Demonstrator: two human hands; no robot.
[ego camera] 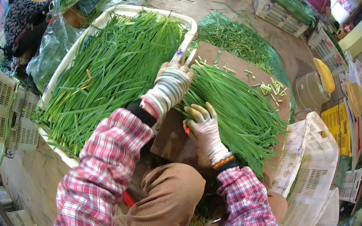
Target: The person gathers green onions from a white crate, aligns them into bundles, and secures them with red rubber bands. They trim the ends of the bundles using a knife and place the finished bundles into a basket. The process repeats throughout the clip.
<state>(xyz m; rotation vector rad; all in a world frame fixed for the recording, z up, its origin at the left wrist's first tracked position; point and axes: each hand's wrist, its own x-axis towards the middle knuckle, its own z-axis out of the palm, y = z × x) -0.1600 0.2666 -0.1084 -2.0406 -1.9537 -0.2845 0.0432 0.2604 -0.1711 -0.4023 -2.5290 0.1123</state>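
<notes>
A bunch of long green leafy stalks, probably garlic chives (237, 110), lies fanned across a brown board (176, 143). My left hand (173, 79), in a striped fingerless glove, is at the bunch's left side beside the crate rim; whether its hidden fingers grip stalks cannot be told. My right hand (202, 126), in a stained white glove, rests at the bunch's near edge with fingers spread; something small and red shows by its thumb. Short cut stem pieces (274, 88) are scattered at the board's far right. A white plastic crate (66, 62) full of similar stalks stands at the left.
Beyond the board, leafy trimmings (233, 37) are heaped on green sheeting. White crates (314, 173) stand at the right, near a yellow crate (338, 128) and a lidded bucket (312, 89). A person (24, 18) sits at the upper left beside a clear plastic bag (54, 50).
</notes>
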